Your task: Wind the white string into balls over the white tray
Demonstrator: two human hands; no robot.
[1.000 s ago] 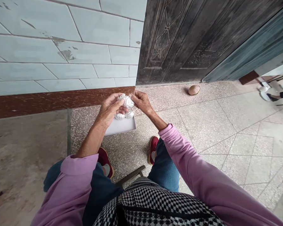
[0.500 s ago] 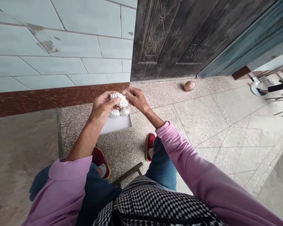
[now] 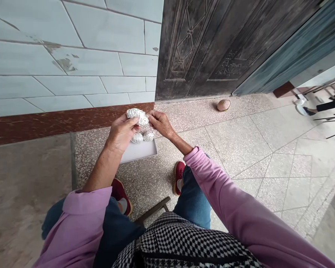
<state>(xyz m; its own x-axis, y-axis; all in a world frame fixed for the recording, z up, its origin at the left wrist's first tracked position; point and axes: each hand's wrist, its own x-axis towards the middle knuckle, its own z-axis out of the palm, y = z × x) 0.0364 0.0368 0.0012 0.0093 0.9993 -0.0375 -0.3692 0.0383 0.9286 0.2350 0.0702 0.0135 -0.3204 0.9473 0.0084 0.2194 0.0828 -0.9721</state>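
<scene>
A shiny white bundle of what looks like yarn (image 3: 136,114) is held up in front of me. My left hand (image 3: 120,134) is closed around its lower left side, thumb across the front. At the bundle's right end, the fingers of my right hand (image 3: 162,123) are pinched together; whether they grip the bundle itself or a loose strand is too small to make out. Below the hands, two round white wound balls (image 3: 137,138) lie side by side in a shallow pale box (image 3: 138,152) on the floor. My left hand and the bundle partly hide the box's far side.
A tiled wall (image 3: 80,74) with a brown skirting stands ahead, beside a dark carved door (image 3: 195,48). A rounded brownish object (image 3: 223,105) lies by the doorsill. My red shoes (image 3: 179,173) flank the box. At far right are a person's leg (image 3: 328,107) and thin metal bars.
The bundle has turned and tilted in my left hand, its left end now higher. My right hand has shifted slightly right and down. The view has tipped up a little.
</scene>
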